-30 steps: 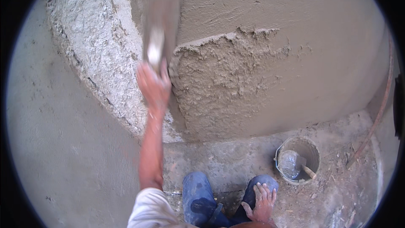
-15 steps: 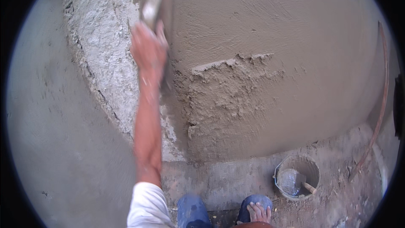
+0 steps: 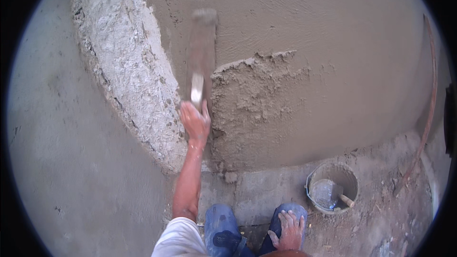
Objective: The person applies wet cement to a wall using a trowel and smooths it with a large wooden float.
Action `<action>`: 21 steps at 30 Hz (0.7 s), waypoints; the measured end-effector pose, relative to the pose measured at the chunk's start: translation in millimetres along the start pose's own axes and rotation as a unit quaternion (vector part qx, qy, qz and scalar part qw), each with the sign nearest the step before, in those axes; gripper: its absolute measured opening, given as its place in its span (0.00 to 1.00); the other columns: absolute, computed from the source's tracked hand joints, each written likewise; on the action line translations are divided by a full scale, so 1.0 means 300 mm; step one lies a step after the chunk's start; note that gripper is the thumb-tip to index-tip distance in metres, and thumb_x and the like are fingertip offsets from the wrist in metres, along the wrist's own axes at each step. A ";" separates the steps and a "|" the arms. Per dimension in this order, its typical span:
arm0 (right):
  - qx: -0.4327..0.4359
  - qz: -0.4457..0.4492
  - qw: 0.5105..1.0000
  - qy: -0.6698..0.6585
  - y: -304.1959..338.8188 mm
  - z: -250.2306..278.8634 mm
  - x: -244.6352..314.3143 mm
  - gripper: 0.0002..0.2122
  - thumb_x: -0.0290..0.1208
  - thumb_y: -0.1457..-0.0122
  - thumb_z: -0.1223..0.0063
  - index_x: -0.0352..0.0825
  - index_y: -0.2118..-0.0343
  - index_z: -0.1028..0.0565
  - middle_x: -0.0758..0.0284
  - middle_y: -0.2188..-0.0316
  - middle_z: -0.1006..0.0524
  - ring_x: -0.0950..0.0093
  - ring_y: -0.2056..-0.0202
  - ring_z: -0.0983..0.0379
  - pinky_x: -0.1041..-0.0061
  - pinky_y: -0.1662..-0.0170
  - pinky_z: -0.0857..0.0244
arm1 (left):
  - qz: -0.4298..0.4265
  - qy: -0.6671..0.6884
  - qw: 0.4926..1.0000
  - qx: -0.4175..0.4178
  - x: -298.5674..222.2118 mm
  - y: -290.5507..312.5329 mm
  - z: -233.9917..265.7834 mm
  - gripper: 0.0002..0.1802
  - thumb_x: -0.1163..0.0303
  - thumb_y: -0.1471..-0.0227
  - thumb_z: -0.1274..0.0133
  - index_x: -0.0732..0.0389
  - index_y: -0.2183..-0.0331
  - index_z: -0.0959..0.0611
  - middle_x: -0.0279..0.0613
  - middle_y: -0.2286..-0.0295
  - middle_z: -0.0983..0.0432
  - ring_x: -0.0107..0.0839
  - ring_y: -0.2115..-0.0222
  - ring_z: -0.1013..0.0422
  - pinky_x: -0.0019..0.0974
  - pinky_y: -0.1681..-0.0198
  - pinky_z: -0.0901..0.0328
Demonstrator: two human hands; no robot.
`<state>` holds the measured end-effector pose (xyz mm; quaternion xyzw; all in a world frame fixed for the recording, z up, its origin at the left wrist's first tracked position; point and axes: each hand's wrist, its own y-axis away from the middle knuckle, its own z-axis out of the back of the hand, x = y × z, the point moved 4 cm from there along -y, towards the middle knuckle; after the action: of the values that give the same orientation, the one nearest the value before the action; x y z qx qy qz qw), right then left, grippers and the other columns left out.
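My left hand (image 3: 195,123) is closed around the pale handle of a long, narrow plastering float (image 3: 202,50). The float lies nearly upright in the view against the wet grey-brown plaster (image 3: 352,71) on the wall. A wet lump of plaster sits at its far end. To its left is a strip of rough, whitish bare wall (image 3: 128,62); to its right, a thick, ragged patch of plaster (image 3: 257,100) with a raised upper edge. My right hand (image 3: 289,229) rests on my right knee, fingers spread, holding nothing.
A bucket (image 3: 351,181) with some water and a wooden-handled tool (image 3: 346,201) stands at lower right. A reddish hose (image 3: 432,90) curves along the right side. A smooth grey wall face (image 3: 62,162) fills the left. Plaster crumbs lie at the wall's foot.
My left hand has come down and slightly right with the float, which now lies beside the ragged patch. My right hand stays on the knee, and more of it shows.
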<state>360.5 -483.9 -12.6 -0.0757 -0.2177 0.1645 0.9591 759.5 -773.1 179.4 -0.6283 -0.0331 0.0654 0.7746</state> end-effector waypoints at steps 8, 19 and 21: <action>0.012 -0.018 1.000 0.005 0.023 0.044 0.034 0.34 0.49 0.48 0.34 0.32 0.41 0.26 0.62 0.36 0.31 0.59 0.32 0.42 0.40 0.29 0.61 | -0.010 0.027 0.998 -0.048 0.054 -0.634 0.108 0.28 0.46 0.33 0.50 0.68 0.59 0.24 0.46 0.69 0.28 0.34 0.74 0.31 0.36 0.74 0.33; 0.094 0.008 0.996 -0.004 -0.130 -0.062 0.079 0.34 0.49 0.44 0.36 0.35 0.38 0.29 0.65 0.35 0.32 0.63 0.30 0.43 0.42 0.29 0.61 | -0.201 0.098 0.974 0.040 -0.326 -0.628 0.096 0.21 0.62 0.46 0.36 0.63 0.56 0.24 0.48 0.65 0.27 0.43 0.66 0.26 0.47 0.65 0.29; 0.102 0.009 0.995 0.019 -0.152 -0.050 0.077 0.34 0.50 0.43 0.37 0.36 0.37 0.29 0.66 0.35 0.32 0.64 0.30 0.43 0.42 0.29 0.61 | -0.247 0.100 0.963 0.037 -0.297 -0.460 0.064 0.21 0.65 0.48 0.36 0.63 0.56 0.23 0.49 0.62 0.27 0.42 0.62 0.27 0.45 0.63 0.31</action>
<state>399.6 -519.5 -7.1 0.0171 -0.1807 0.1930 0.9643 677.0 -795.1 320.9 -0.5746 -0.1077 -0.1899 0.7888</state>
